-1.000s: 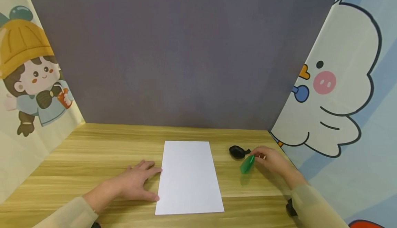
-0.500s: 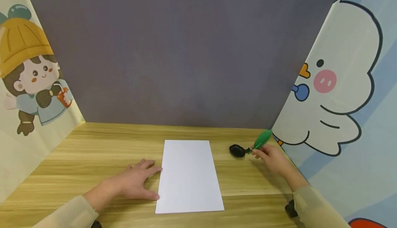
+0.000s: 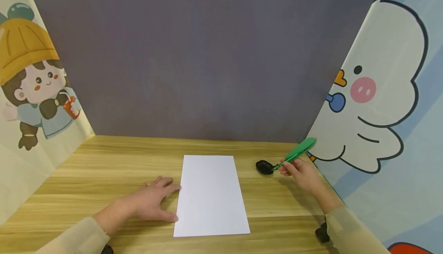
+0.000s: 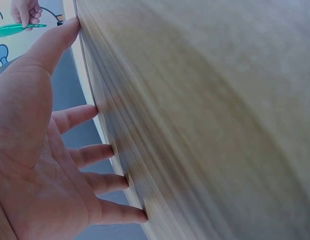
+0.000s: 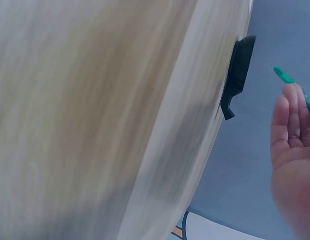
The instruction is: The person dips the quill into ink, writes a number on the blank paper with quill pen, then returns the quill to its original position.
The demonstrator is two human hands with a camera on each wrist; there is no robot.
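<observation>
A green leaf- or feather-shaped pen [image 3: 301,149] is pinched in my right hand [image 3: 302,175], its wide blade slanting up to the right. Its thin lower end points at a small black dish [image 3: 264,168] with a short handle; whether they touch cannot be told. In the right wrist view the pen's thin end [image 5: 283,75] sticks out past the fingertips, and the dish [image 5: 238,67] lies on the table. My left hand [image 3: 155,200] spreads its fingers on the table, thumb and index tip at the left edge of a blank white sheet of paper [image 3: 212,196].
The wooden table [image 3: 114,169] meets a dark grey panel [image 3: 204,62] at the back. Cartoon-printed walls stand at left and right; the right wall [image 3: 377,142] is close to my right hand and the pen.
My right hand has turned the green pen over: its blade hung down toward me and now points up to the right, the thin end toward the dish. Left hand and paper have stayed.
</observation>
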